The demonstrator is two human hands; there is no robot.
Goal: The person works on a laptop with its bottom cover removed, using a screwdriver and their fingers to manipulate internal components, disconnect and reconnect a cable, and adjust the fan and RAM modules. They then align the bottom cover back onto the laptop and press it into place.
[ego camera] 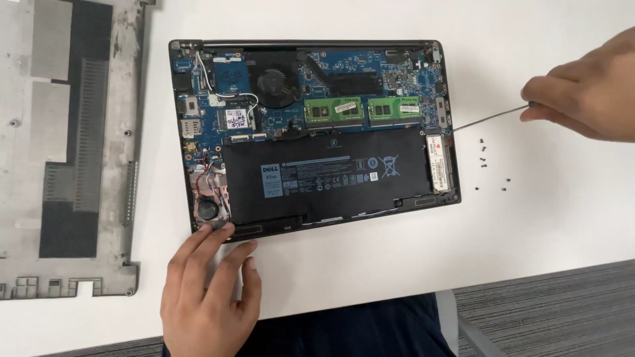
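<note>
At the far left of the white counter (542,225) lies the laptop's removed bottom cover (66,145), inner side up, grey with dark vent panels. Just right of it, the left hand (208,297) rests flat with fingers spread, its fingertips (221,229) touching the near left corner of the opened laptop (314,132). Inside the chassis, a small speaker and red and black wires sit at that corner, with a blue circuit board above. A black cooling fan (278,82) sits near the top, two green memory modules (362,109) lie side by side to its right, and a large black battery (324,175) fills the lower half. At the right edge sits a narrow silver drive card (438,165). The tip of a thin screwdriver (486,120) touches the laptop's right edge, its shaft slanting up to the right hand (589,92), which is closed around the handle. Several tiny black screws (484,158) lie scattered on the counter just beside the laptop, below the shaft.
</note>
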